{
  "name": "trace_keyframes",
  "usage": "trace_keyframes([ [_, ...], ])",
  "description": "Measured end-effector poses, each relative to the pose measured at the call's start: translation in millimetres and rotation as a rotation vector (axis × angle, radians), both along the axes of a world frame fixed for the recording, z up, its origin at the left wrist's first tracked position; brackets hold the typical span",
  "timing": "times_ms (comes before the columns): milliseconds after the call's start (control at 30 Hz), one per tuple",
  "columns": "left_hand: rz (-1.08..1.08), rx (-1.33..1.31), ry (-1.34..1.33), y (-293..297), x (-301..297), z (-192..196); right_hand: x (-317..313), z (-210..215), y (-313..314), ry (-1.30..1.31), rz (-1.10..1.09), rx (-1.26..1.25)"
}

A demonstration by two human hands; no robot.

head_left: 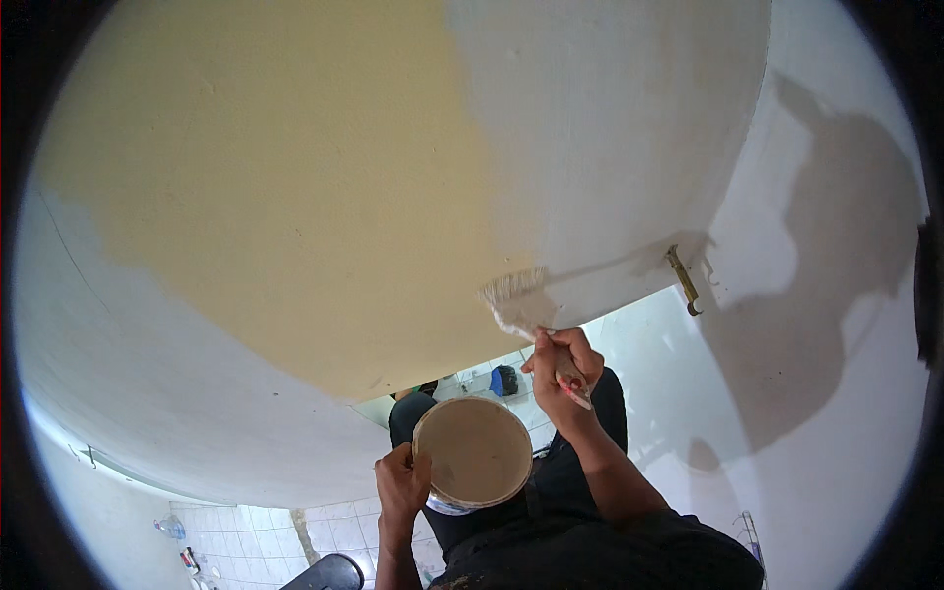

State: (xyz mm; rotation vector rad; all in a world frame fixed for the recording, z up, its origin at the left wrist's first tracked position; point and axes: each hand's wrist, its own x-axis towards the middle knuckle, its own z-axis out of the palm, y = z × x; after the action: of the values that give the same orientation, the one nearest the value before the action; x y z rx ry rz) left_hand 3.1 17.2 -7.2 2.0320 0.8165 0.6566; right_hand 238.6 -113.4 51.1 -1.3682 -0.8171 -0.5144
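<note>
Black shirt (610, 551) nearest, the painter sits behind a bucket (474, 400), left grip (401, 484) pinching its left rim. Right grip (568, 369) is wrapped round the handle of a brush (511, 289), its pale bristles at the lower right of the wall's yellow patch (315, 197), left of a brass hook (682, 280).

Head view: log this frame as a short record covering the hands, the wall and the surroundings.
left hand: grips a round bucket at its rim
right hand: holds a wide paintbrush, bristles toward the wall; contact unclear
wall: broad yellow area, paler grey-white on both sides
fixture: brass-coloured hook at lower right of the wall
floor: white tiles, with a blue-and-black item
</note>
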Motion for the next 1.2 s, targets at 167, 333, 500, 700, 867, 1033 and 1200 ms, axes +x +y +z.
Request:
trace_keyframes([
  [167,0.014,-0.027,-0.013,0,1,-2,-17,-17,-11,0.405,0.069,-0.004],
  [333,0.020,-0.009,-0.031,1,-1,-6,-11,30,-5,0.457,0.079,0.019],
  [500,0.006,0.004,-0.044,5,-2,-19,-4,109,7,0.545,0.147,0.176],
  [700,0.002,-0.026,-0.037,3,-1,-6,-3,171,6,0.351,0.142,0.226],
  [867,-0.017,-0.018,-0.039,3,1,-2,0,210,12,0.079,0.149,0.424],
  [1033,0.008,-0.052,-0.042,2,-2,0,4,168,4,0.005,0.230,0.259],
  [1200,0.008,-0.050,-0.019,3,2,0,35,137,-17,-0.318,0.337,0.000],
])
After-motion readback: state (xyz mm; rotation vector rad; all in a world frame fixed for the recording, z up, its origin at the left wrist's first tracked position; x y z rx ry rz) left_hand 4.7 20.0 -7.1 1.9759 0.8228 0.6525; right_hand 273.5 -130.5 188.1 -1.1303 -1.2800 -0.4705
